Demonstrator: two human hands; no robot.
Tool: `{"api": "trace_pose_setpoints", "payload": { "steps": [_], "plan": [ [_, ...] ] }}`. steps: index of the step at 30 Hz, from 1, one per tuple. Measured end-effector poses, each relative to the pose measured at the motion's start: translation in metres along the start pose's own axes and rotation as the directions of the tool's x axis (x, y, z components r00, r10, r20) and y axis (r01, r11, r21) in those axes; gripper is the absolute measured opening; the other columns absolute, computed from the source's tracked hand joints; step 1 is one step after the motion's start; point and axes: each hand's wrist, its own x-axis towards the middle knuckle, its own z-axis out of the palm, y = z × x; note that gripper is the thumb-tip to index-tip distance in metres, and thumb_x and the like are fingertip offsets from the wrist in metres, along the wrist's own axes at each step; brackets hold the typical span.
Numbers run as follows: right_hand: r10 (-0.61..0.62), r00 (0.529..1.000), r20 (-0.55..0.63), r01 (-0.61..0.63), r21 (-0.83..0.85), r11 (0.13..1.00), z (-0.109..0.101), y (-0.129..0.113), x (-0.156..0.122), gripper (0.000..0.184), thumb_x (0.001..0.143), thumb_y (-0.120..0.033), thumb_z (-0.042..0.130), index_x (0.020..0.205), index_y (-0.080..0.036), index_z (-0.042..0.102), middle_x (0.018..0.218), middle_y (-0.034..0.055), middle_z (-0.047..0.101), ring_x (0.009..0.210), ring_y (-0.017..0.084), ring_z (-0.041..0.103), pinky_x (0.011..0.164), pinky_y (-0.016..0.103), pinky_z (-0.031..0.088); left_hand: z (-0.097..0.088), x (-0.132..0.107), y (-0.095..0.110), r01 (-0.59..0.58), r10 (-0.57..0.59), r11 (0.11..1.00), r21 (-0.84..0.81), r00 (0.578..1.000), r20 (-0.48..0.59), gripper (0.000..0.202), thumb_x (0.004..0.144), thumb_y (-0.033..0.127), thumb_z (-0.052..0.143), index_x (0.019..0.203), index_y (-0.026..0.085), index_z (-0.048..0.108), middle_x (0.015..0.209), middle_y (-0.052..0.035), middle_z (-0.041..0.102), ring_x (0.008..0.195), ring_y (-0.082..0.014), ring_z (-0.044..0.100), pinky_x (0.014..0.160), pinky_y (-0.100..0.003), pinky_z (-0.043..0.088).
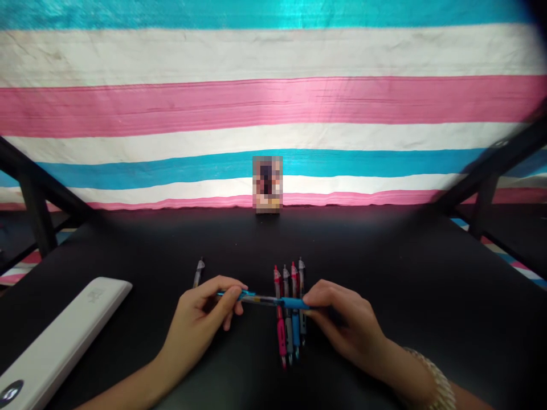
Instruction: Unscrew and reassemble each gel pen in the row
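A blue pen with a clear barrel (267, 300) is held level between both hands above the table. My left hand (205, 319) pinches its clip end between thumb and fingers. At the other end, my right hand (346, 324) grips the blue rubber grip section near the tip. Below the held pen, several pens (281, 336) lie side by side, with red, grey and blue parts showing. Another pen with a grey top (199, 272) lies behind my left hand, its lower part hidden.
A long white device (68, 341) with a small round display lies at the left of the black table (171, 233). A small pixelated upright item (268, 185) stands at the back edge. Black frame bars rise at both sides before a striped sheet (273, 102).
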Motion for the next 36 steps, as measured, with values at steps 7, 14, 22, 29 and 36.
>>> {"api": "trace_pose_setpoints", "payload": {
  "steps": [7,14,22,29,36],
  "plan": [
    [0.123,0.992,0.019,-0.120,-0.130,0.984,-0.008,-0.004,0.011,0.027,0.103,-0.024,0.049,0.077,-0.021,0.057,0.065,-0.0004,0.057,0.055,0.014,0.055,0.054,0.026,0.043,0.002,-0.005,-0.005,0.017,-0.012,0.997,-0.071,0.997,0.071,0.011,0.086,0.022,0.066,0.088,0.017,0.076,0.062,-0.0001,0.072,0.040,-0.0089,0.058,0.045,-0.018,0.047],
    [0.109,0.994,0.026,-0.102,-0.184,0.978,-0.001,0.002,0.005,0.032,0.094,-0.017,0.060,0.124,-0.023,0.052,0.091,0.0025,0.067,0.064,0.015,0.058,0.061,0.025,0.048,0.000,-0.002,-0.002,0.043,-0.041,0.998,-0.054,0.998,0.037,0.016,0.089,0.029,0.064,0.087,0.018,0.076,0.062,0.0003,0.070,0.041,-0.0084,0.058,0.045,-0.018,0.045],
    [0.075,0.993,0.094,-0.059,-0.157,0.986,-0.005,0.001,0.009,0.012,0.102,-0.020,0.050,0.097,-0.021,0.061,0.076,0.0012,0.060,0.067,0.017,0.058,0.060,0.027,0.045,0.001,0.000,-0.003,0.124,-0.120,0.989,-0.077,0.991,0.050,0.020,0.088,0.035,0.066,0.085,0.018,0.075,0.061,0.0004,0.070,0.042,-0.0087,0.057,0.046,-0.019,0.044],
    [0.076,0.997,0.015,-0.073,-0.175,0.982,-0.002,0.005,0.005,0.012,0.098,-0.015,0.055,0.108,-0.022,0.057,0.086,0.0018,0.063,0.066,0.015,0.057,0.061,0.026,0.047,0.000,0.001,-0.008,0.147,-0.142,0.983,-0.112,0.988,0.053,0.021,0.089,0.038,0.066,0.086,0.019,0.075,0.062,0.0010,0.069,0.043,-0.0081,0.056,0.048,-0.018,0.043],
    [0.066,0.995,0.080,-0.050,-0.197,0.979,-0.004,0.004,0.008,0.012,0.100,-0.021,0.056,0.111,-0.019,0.061,0.082,0.0026,0.061,0.066,0.016,0.055,0.061,0.027,0.045,0.000,0.001,-0.009,0.154,-0.147,0.980,-0.124,0.987,0.065,0.024,0.090,0.041,0.065,0.085,0.019,0.075,0.062,0.0009,0.069,0.043,-0.0077,0.055,0.048,-0.018,0.041]
  ]
}}
